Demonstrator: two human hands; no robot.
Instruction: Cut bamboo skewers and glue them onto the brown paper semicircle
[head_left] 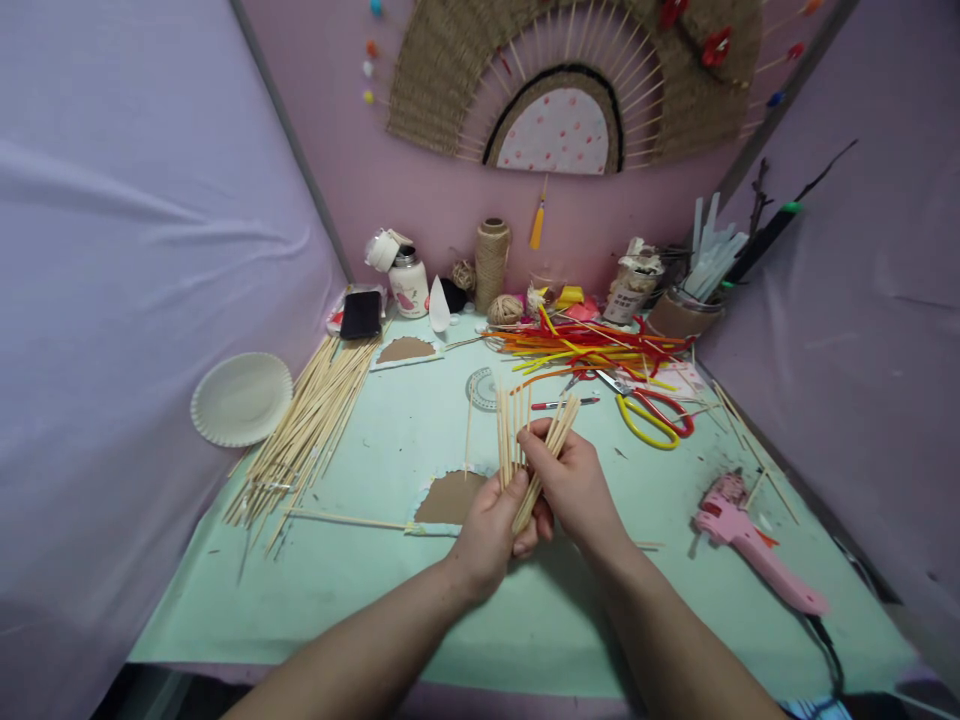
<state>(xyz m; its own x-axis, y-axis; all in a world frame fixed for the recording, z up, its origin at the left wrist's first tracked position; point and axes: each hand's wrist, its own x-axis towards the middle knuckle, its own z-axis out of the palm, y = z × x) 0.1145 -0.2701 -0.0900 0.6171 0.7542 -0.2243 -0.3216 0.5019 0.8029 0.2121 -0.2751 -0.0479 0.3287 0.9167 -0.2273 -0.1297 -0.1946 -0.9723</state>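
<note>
Near the middle of the table, my left hand [491,525] is closed on several thin wooden sticks [511,440] that stand up out of its grip. Beside it, my right hand [574,485] is closed around a second bundle of sticks [559,430], leaning to the right. The two hands touch, and the lower ends of the bundles come close together between them. Below and partly behind my left hand lies a brown cardboard half-circle [448,500] with a pale edging. One stick [349,519] extends left from its corner, and another stick [469,435] points away from its top.
A heap of sticks [311,430] and a white plate [241,400] lie left. Red-and-yellow scissors [652,418], a protractor [481,389] and bright pipe cleaners [600,345] lie beyond my hands. A pink glue gun [757,550] with a cord rests right. Twine [492,268] and jars line the back wall.
</note>
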